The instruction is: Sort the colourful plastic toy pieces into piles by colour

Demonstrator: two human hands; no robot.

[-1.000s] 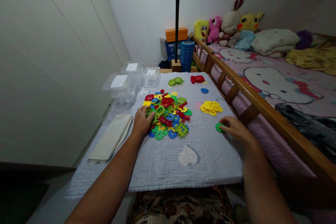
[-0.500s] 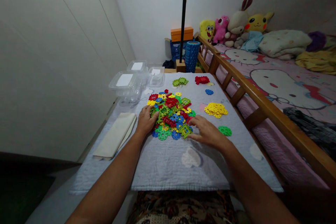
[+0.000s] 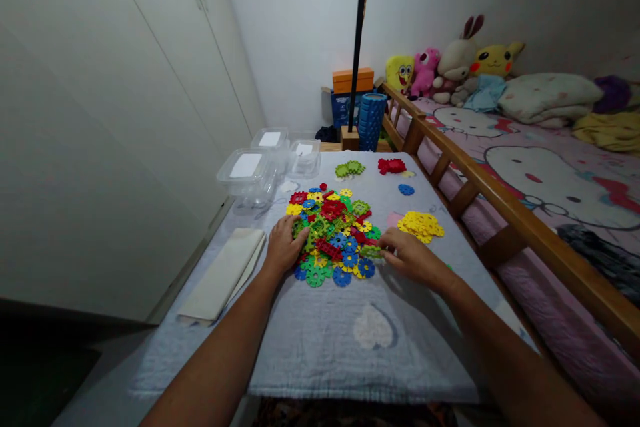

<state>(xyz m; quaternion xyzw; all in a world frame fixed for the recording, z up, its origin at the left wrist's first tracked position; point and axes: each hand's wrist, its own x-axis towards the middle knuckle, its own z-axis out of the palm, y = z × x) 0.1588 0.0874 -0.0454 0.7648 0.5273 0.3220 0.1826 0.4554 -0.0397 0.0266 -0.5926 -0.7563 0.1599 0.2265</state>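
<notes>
A mixed pile of red, yellow, blue and green plastic building pieces (image 3: 333, 211) lies mid-table. Most are flat, notched discs or square lattices. At the pile's left edge rests my left hand (image 3: 285, 243), thumb and fingers apart, touching pieces there; some fingertips are hidden among them. My right hand (image 3: 407, 253) pinches a lime-green square piece (image 3: 371, 251) at the pile's right edge, tilted nearly edge-on. Separate groups lie around: yellow discs (image 3: 423, 225), lime-green squares (image 3: 350, 168), red pieces (image 3: 391, 166) and a blue disc (image 3: 406, 190). Green discs to the right are mostly covered by my right forearm.
Clear plastic boxes (image 3: 247, 177) with white labels stand at the table's back left. A folded cream cloth (image 3: 223, 277) lies on the left. The bed's wooden rail (image 3: 480, 197) runs along the right side. Behind the table rises a black pole (image 3: 357, 47).
My right hand has closed on the lime-green square piece and drawn it slightly right, tilting it up off the pile. My left hand stays at the pile's left edge. The view has tilted up slightly.
</notes>
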